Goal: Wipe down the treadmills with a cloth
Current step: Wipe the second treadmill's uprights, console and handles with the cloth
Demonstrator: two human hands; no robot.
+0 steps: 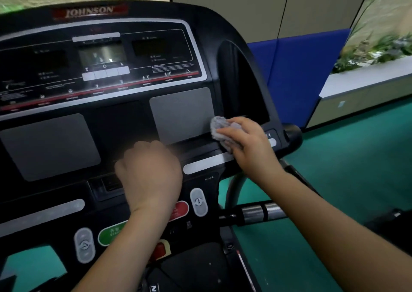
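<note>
The grip of the right hand [248,143] is clamped on a crumpled grey cloth [219,128], with the fingers curled over the top of it and the bundle sticking out past the fingertips to the left. The cloth is pressed against the treadmill console [120,122] just right of centre in the frame, at the lower right corner of a flat grey panel [180,113] and just above a pale silver strip [207,162].

The left hand [149,175] sits lower and to the left, at the middle of the frame, over the dark centre of the console. It is blurred; its fingers are curled under into a closed grip and nothing shows inside them.

Below the left wrist lie a green start button [111,233], partly covered by the forearm, and a red button [180,209] just to its right. A second grey panel [49,144] fills the left middle of the frame. The display section rises above, with a red JOHNSON label [89,12] at the upper left.

A metal handlebar [258,212] juts out at the lower right over a green floor [347,180]. A blue pad [301,68] and plants [379,46] stand at the upper right.
</note>
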